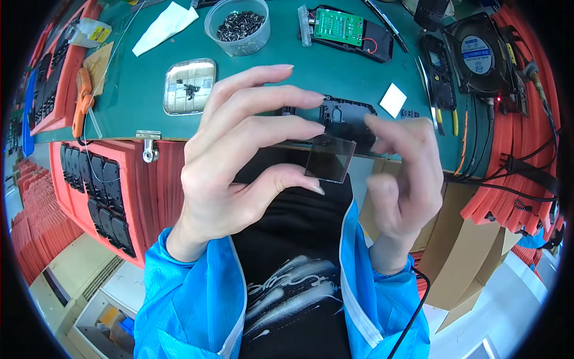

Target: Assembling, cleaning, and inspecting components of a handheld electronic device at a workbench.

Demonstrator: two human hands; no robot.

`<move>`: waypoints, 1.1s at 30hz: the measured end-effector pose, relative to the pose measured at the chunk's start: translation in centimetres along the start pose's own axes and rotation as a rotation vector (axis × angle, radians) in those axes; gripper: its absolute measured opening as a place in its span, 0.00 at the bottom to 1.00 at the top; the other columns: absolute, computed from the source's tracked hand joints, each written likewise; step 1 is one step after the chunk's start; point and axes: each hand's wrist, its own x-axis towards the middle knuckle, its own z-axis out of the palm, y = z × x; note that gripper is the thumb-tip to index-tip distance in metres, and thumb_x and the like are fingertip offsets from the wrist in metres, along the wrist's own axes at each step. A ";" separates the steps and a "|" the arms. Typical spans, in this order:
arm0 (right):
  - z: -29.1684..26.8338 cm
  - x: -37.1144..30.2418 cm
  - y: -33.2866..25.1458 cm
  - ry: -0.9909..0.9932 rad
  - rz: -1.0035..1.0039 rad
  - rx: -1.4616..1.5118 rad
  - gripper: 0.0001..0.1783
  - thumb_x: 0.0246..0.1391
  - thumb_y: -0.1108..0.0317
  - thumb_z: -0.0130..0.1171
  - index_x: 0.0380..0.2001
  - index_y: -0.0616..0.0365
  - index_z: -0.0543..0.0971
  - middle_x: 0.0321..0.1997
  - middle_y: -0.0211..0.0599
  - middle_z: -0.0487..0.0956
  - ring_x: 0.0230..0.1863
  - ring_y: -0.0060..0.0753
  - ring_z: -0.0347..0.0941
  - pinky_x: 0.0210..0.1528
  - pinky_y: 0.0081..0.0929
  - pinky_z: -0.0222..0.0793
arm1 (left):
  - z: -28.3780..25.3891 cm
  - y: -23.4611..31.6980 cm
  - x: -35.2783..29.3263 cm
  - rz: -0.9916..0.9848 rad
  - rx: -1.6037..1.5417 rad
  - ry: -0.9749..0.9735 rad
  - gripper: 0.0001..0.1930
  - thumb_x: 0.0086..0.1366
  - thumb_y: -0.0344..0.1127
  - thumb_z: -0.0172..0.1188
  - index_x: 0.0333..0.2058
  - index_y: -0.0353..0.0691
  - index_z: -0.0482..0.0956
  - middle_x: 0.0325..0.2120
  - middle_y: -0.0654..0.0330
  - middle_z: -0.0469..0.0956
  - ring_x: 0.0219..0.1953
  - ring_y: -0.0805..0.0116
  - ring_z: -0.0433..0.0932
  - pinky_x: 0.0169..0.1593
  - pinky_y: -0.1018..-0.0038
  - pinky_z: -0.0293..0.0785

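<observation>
My left hand (233,143) pinches a small dark see-through display panel (330,158) by its left edge, between the thumb and fingertips. The panel is tilted in the air in front of my chest. Just right of it is my right hand (406,173), slightly blurred, with thumb and forefinger apart and nothing visible between them. Behind the panel, a black plastic housing (350,110) lies at the near edge of the green bench (137,84); my fingers partly cover it.
On the bench are a tub of screws (239,30), a metal tray (190,90), a white cloth (166,27), a green circuit board (339,27), a white square (393,100), tweezers (427,90) and a fan (478,54). Red foam trays (119,197) with black parts stand left; cardboard (463,251) stands right.
</observation>
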 end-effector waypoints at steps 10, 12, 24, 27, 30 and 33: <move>-2.7 1.1 1.0 0.142 0.171 -0.005 0.14 0.53 0.82 0.67 0.45 0.67 0.84 0.33 0.37 0.78 0.34 0.26 0.74 0.37 0.23 0.69 | -1.0 0.5 -0.9 -0.060 0.073 0.048 0.25 0.52 0.48 0.79 0.40 0.35 0.86 0.46 0.51 0.86 0.64 0.42 0.75 0.67 0.48 0.66; -3.3 2.0 0.6 0.093 0.221 0.063 0.13 0.54 0.83 0.66 0.44 0.67 0.84 0.33 0.36 0.79 0.34 0.24 0.74 0.36 0.23 0.68 | -0.8 0.6 -0.6 -0.061 0.023 0.093 0.23 0.48 0.39 0.80 0.42 0.35 0.86 0.47 0.53 0.86 0.62 0.43 0.76 0.64 0.52 0.71; 0.8 1.0 -0.1 -0.099 0.283 0.443 0.11 0.54 0.79 0.72 0.40 0.66 0.83 0.33 0.32 0.80 0.30 0.16 0.72 0.32 0.17 0.65 | -0.4 0.7 -0.2 -0.015 -0.007 0.070 0.22 0.47 0.33 0.80 0.42 0.35 0.86 0.47 0.54 0.86 0.62 0.43 0.78 0.63 0.56 0.73; 0.5 0.8 -0.3 -0.096 0.401 0.540 0.07 0.58 0.78 0.70 0.38 0.65 0.81 0.33 0.29 0.79 0.30 0.14 0.70 0.31 0.15 0.63 | -0.3 0.6 -0.2 -0.025 0.002 0.080 0.22 0.47 0.33 0.80 0.42 0.35 0.86 0.47 0.53 0.86 0.62 0.43 0.78 0.63 0.55 0.72; -1.3 0.8 0.4 -0.014 0.466 0.453 0.06 0.59 0.77 0.68 0.37 0.63 0.79 0.34 0.28 0.79 0.33 0.16 0.71 0.36 0.16 0.64 | -0.2 0.2 -0.3 -0.037 0.010 0.099 0.22 0.47 0.32 0.80 0.42 0.34 0.86 0.47 0.53 0.86 0.62 0.43 0.77 0.63 0.55 0.72; -4.3 1.4 2.5 0.070 0.573 0.266 0.06 0.62 0.75 0.67 0.37 0.63 0.79 0.33 0.25 0.78 0.33 0.13 0.70 0.36 0.14 0.62 | -0.9 -0.1 -1.2 -0.098 0.066 0.171 0.22 0.47 0.31 0.80 0.42 0.34 0.85 0.47 0.53 0.86 0.63 0.43 0.77 0.64 0.54 0.72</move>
